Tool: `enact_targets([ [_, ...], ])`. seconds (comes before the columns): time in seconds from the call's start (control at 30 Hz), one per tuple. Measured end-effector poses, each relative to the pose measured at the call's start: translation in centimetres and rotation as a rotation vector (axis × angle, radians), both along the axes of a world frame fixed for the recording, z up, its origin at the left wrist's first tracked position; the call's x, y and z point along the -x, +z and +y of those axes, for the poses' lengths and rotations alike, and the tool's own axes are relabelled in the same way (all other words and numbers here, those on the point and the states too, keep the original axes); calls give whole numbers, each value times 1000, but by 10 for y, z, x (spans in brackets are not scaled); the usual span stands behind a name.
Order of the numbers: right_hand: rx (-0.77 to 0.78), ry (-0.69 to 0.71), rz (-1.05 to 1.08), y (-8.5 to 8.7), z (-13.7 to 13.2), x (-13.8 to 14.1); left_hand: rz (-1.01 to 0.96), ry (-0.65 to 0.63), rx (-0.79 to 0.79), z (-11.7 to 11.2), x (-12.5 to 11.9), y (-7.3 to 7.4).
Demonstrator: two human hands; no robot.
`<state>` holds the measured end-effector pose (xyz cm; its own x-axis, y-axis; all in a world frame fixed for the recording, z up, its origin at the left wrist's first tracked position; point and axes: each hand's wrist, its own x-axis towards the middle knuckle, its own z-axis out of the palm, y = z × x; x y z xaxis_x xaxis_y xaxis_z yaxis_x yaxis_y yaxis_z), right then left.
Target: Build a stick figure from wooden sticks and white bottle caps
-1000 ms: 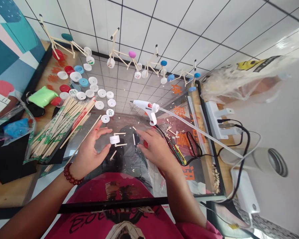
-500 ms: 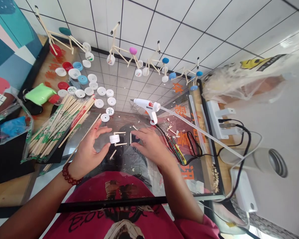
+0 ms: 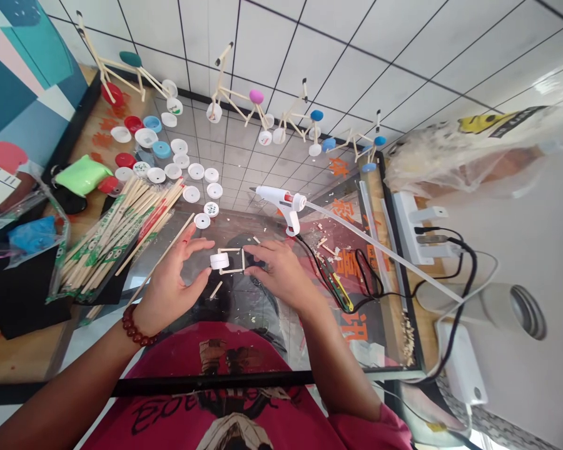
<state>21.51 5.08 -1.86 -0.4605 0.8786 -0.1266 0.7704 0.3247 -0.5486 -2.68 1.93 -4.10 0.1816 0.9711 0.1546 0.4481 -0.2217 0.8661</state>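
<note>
My left hand (image 3: 172, 281) spreads wide beside the round white plastic cap (image 3: 219, 260); my right hand (image 3: 279, 272) reaches the thin wooden stick frame (image 3: 231, 270), maybe steadying it. I cannot tell if those fingers grip.

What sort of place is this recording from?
Probably a handicraft workshop or classroom: a hot glue gun and bundled wooden chopsticks lie out, alongside bottle caps and bicycle models built from sticks and caps.

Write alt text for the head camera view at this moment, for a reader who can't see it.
The left hand and right hand flank a small wooden-stick frame joined to a white bottle cap. A white hot-glue gun lies beyond them, near wrapped chopsticks and scattered bottle caps.
</note>
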Motion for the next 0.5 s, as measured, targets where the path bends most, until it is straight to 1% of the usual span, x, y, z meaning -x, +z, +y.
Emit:
enact_targets([
  [0.2, -10, -7, 23, -3, 0, 0, 8, 12, 21, -1, 0, -1],
  [0.5, 8, -1, 19, -2, 0, 0, 17, 9, 35, 0, 0, 0],
])
